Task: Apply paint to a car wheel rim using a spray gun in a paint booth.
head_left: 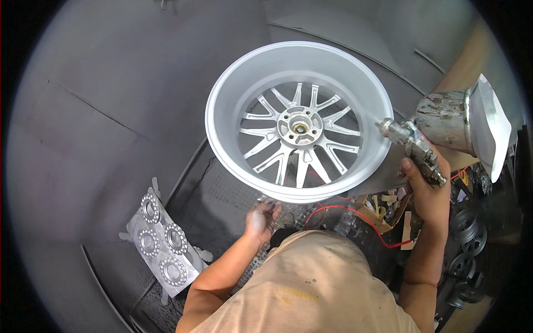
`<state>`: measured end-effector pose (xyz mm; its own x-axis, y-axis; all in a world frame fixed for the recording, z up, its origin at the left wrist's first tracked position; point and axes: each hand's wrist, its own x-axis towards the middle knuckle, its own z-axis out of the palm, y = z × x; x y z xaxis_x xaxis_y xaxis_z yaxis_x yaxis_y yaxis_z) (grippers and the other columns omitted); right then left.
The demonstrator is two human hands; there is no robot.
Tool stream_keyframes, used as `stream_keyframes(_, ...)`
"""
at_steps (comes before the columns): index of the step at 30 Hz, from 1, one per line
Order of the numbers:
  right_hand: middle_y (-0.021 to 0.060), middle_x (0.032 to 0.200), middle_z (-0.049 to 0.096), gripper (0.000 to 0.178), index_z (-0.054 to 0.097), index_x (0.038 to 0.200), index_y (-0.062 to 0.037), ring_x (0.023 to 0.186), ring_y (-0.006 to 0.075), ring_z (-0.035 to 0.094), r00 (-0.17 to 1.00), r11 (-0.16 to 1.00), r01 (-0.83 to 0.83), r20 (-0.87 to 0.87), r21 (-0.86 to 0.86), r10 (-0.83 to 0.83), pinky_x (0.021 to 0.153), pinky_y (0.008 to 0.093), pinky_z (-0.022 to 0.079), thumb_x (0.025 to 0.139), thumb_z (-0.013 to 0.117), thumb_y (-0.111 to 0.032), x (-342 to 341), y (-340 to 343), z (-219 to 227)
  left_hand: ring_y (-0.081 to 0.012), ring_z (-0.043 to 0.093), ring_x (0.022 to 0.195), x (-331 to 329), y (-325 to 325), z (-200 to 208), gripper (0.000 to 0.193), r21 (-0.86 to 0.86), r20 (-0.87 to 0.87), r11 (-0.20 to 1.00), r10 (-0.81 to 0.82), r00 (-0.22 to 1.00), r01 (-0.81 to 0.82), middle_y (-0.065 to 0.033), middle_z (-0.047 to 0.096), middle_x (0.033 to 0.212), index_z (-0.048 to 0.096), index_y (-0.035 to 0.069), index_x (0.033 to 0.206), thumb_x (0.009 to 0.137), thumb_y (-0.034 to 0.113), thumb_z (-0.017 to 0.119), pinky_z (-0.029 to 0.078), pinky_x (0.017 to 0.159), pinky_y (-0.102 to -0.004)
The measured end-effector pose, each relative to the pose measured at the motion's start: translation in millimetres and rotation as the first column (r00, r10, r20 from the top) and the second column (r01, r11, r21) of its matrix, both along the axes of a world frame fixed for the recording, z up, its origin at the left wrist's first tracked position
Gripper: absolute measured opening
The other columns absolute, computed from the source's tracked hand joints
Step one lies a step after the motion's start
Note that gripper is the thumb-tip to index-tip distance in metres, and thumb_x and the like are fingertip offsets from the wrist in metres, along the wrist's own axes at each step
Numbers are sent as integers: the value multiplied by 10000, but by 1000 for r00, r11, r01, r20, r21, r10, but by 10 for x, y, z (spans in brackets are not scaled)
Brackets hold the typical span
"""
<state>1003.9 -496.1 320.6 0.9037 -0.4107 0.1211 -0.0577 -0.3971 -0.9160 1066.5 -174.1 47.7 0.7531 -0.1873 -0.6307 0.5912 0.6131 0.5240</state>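
Note:
A silver multi-spoke wheel rim (pixel 300 195) is held up in front of me, its open barrel facing me and its hub in the middle. My right hand (pixel 428 186) is closed around a metal spray gun (pixel 413 145), its nozzle near the rim's right edge. A stained metal cup (pixel 444 119) is attached to the gun, with a white sheet (pixel 491 130) at its outer end. Just below the rim's lower left edge, my left hand (pixel 261 222) has its fingers curled. What they grip is partly hidden, and I cannot tell whether they touch the rim.
On the left, several round silver centre caps (pixel 173 271) lie on a pale covered board (pixel 191 261). A red hose (pixel 383 238) loops beneath the rim. A cardboard box (pixel 383 213) with scraps and several dark wheel-shaped parts (pixel 463 225) stand at the right. Grey walls (pixel 122 83) surround the work.

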Motion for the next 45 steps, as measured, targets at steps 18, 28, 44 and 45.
stream_keyframes(18,20,827,662,646,574,1362,59,713,95,597,983,969,-181,27,166,179,654,249,483,841,825,-228,26,172,134,-259,609,1110,343,367,-16,293,95,59,991,-99,993,93,-123,608,1213,546,-12,1214,935,25,463,538,946,-397)
stream_keyframes(28,7,775,629,525,583,1353,30,607,50,523,999,999,34,41,-27,-33,531,207,402,904,737,-194,193,-54,97,-267,615,1138,-101,-74,175,403,21,-14,954,-299,954,300,-153,585,1249,468,-81,1290,889,-82,425,541,977,-397)
stream_keyframes(44,13,894,644,558,584,1363,40,767,95,559,998,999,-48,-33,12,48,711,253,480,885,770,-179,47,82,17,-242,649,995,627,591,-142,273,279,23,957,-89,996,79,-112,653,1154,579,9,1229,1013,150,490,532,871,-367)
stream_keyframes(45,13,894,644,558,584,1363,40,767,95,559,998,999,-47,-33,11,47,711,253,480,885,770,-179,59,61,-7,-242,649,995,607,579,-101,273,278,24,957,-90,996,80,-112,653,1154,579,9,1229,1013,150,490,532,871,-367)
